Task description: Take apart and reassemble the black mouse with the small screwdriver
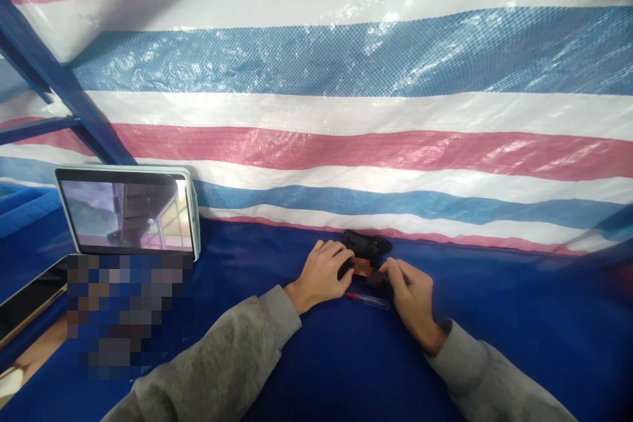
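Fingers of my left hand (324, 273) curl over the left end of a small dark item with an orange-brown panel (362, 268); its kind is too small to tell. At the other end my right hand (413, 287) is closed, with thumb and forefinger pinched at a flat dark piece (378, 277). Whether that piece is joined to the panel I cannot tell. Just behind lies a black, elongated object (364, 244), perhaps a case or pouch. A clear pen with a red end (368, 300) rests in front, between both hands.
A tablet (128, 214) in a pale case stands at the left, its screen lit. Beside it is a phone (32, 300), near a pixelated patch. The blue tabletop (346, 369) meets a striped plastic sheet (346, 151) behind. A blue metal frame (74, 92) rises at far left.
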